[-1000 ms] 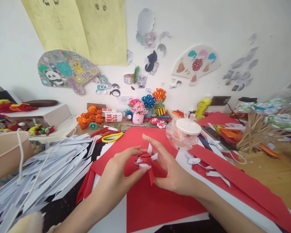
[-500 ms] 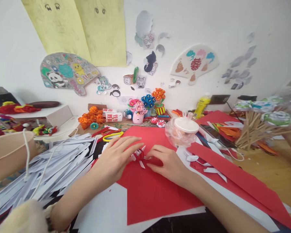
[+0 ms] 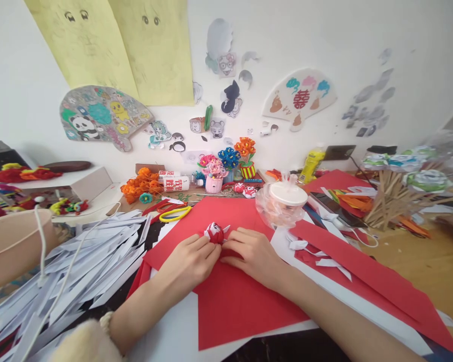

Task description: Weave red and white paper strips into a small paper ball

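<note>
A small folded paper piece (image 3: 215,233), red with white tips, rests on the big red paper sheet (image 3: 234,301) in the middle of the table. My left hand (image 3: 191,261) pinches it from the left with its fingertips. My right hand (image 3: 251,255) pinches it from the right, fingers curled close together. Both hands lie low on the red sheet with the piece between them.
A heap of white paper strips (image 3: 79,271) covers the left. Yellow-handled scissors (image 3: 173,214) lie behind the hands. A plastic-wrapped white cup (image 3: 285,201) stands right of centre, with a long red paper strip (image 3: 362,276) and wooden sticks (image 3: 392,201) beyond. Glue bottle (image 3: 175,183) and paper flower pots (image 3: 226,168) line the wall.
The hands lowered the folded piece from the air onto the red sheet and closed in around it. Its loose points have been drawn in, so it looks smaller and rounder.
</note>
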Demonstrator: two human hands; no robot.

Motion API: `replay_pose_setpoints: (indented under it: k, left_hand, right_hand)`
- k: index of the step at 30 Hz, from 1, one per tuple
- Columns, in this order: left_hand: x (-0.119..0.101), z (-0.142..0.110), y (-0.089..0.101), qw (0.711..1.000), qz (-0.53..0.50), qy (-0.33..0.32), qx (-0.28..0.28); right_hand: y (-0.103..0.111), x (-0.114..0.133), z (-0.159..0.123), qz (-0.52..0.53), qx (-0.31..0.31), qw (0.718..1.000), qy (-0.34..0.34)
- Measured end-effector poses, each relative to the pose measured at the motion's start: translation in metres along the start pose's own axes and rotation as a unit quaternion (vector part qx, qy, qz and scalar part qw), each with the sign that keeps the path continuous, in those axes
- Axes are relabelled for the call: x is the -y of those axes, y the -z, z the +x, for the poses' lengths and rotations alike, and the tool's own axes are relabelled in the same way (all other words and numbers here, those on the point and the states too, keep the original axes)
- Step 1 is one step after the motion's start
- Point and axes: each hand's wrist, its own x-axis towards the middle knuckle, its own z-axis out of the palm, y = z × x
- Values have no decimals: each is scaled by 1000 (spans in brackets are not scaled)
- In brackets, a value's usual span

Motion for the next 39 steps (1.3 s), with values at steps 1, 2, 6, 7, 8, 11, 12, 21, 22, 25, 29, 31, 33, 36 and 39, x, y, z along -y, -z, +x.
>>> replay_pose_setpoints:
  k: [1,2,6,7,8,11,12,21,22,25,29,31,33,36,39]
  left_hand:
    - [2,1,0,1000,-9,3,4]
    - [3,2,-1,1000,-17,6,7]
    - [5,7,-5,999,-44,2,-9]
    - [5,8,-7,999,-51,1,-16]
    - [5,9,-8,998,-58,1,-23]
    - [5,8,-11,996,-78,15,-43]
    - [5,8,-12,995,-82,19,-52]
    - [6,4,-14,981,-144,85,-101]
    - [6,4,-14,978,-154,93,-105]
    - [6,3,-15,973,-172,109,-111]
    - [5,3,-15,971,-178,116,-110]
    - [5,4,-14,970,-178,119,-112]
    - [5,4,-14,970,-178,119,-117]
    - [7,4,-15,968,-179,116,-129]
    - [8,3,-16,969,-176,115,-129]
  right_hand:
    - [0,-1,0,-16,-8,1000,0]
    - [1,-1,0,-34,-16,999,1]
    - [3,-6,0,-90,-52,994,23]
    - [4,-6,0,-97,-58,993,28]
    - [4,-7,1,-102,-62,992,33]
    - [5,-7,1,-107,-67,991,42]
    - [5,-7,2,-107,-72,991,43]
    - [8,-5,0,-91,-91,991,41]
    - [8,-5,0,-93,-95,990,42]
    - [9,-4,0,-94,-99,990,38]
    - [10,-3,1,-95,-100,990,38]
    - [11,-3,1,-98,-96,990,40]
    - [12,-3,1,-101,-95,989,43]
    - [12,-3,1,-111,-97,988,55]
    - [12,-3,1,-118,-89,987,70]
